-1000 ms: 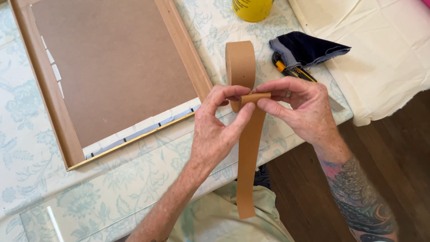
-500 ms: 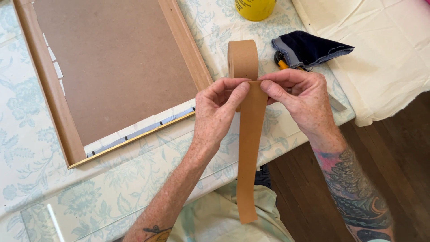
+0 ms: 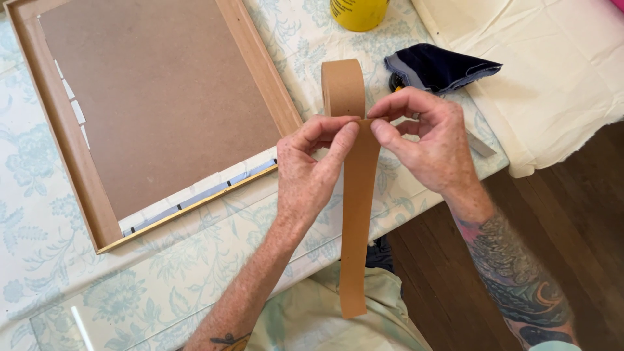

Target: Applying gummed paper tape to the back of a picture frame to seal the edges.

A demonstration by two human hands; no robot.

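We find both hands raised over the table edge (image 3: pixel 195 260), working a roll of brown paper tape (image 3: pixel 343 88). The left hand (image 3: pixel 305 172) pinches the tape between thumb and fingers just below the roll, on the strip's left edge. The right hand (image 3: pixel 426 140) pinches the same spot from the right edge, thumb and forefinger closed on it. The strip (image 3: pixel 356 240) hangs straight down from the pinch, its free end over the person's lap.

Against a second ago, a change is noted: then a narrow fold or crease stood crosswise at the pinch; half a second ago it had flattened, and now the tape runs smooth under the fingertips. The hands have shifted slightly upward with the roll. We judge that the crease has been pressed flat or marked at that point; no tear shows yet.

Left of the hands lies a wooden frame (image 3: pixel 58 130), face down, its brown backing board (image 3: pixel 162 104) in place, with grey-white strips along the lower edge. Beyond are a yellow container (image 3: pixel 359 12), a dark blue cloth (image 3: pixel 439 65) and a cream sheet (image 3: pixel 552 71).
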